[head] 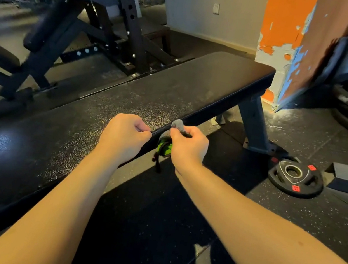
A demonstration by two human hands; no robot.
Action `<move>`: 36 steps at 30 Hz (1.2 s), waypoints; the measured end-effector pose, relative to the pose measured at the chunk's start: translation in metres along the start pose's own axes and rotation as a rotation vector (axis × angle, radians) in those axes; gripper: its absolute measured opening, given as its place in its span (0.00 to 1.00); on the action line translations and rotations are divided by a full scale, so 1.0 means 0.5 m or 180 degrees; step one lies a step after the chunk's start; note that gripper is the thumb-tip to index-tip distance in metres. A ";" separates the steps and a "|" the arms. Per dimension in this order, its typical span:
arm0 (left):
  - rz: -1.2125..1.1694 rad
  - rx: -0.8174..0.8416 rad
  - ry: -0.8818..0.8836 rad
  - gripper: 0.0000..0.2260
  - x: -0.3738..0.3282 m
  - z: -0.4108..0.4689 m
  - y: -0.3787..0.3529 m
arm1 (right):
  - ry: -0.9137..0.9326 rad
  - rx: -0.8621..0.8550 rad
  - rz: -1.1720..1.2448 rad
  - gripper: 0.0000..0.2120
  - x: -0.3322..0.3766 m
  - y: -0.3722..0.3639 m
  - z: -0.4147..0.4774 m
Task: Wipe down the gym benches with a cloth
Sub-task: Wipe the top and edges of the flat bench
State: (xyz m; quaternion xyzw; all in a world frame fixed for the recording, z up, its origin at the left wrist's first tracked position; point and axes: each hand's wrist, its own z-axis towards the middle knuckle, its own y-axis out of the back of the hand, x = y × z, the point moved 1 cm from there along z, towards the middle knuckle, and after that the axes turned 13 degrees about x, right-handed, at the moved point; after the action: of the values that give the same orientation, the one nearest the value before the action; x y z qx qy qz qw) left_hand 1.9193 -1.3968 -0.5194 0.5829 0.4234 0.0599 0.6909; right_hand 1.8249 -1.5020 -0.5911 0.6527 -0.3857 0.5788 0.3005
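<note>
At the bench's near edge, the right hand has its fingers curled round a grey cloth. One bunch of it protrudes above the thumb, and a green-and-black portion hangs below the knuckles. The left hand, just beside it, has curled fingers; whether it pinches the cloth cannot be determined. Beyond the fingers extends the black bench. To their right, a weight plate lies on the floor.

Both bare forearms extend forward. The left hand is curled, knuckles up; its hold cannot be determined. The right hand pinches a grey cloth.
</note>
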 end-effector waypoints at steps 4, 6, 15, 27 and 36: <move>-0.0010 0.0001 -0.0092 0.05 0.006 -0.009 0.003 | -0.0032 -0.0092 -0.0023 0.02 0.005 0.014 0.025; 0.0049 -0.0027 -0.0106 0.05 0.010 -0.020 0.006 | -0.0051 -0.0284 0.0104 0.02 0.016 0.028 0.041; 0.0099 -0.0019 0.0014 0.09 0.017 -0.037 -0.004 | 0.0221 -0.0633 0.0313 0.15 0.012 0.018 0.045; 0.0267 -0.0068 0.0281 0.06 -0.010 -0.022 -0.011 | 0.0696 0.0090 -0.0563 0.05 0.000 0.020 0.005; 0.0153 0.0070 -0.0001 0.13 0.012 -0.044 0.000 | 0.0497 -0.0749 -0.0300 0.15 0.036 0.059 0.071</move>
State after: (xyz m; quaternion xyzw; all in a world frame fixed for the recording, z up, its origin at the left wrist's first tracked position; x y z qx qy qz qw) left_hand 1.9088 -1.3768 -0.5214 0.6005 0.4098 0.0717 0.6829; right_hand 1.8191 -1.5497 -0.5802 0.5834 -0.3952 0.5638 0.4308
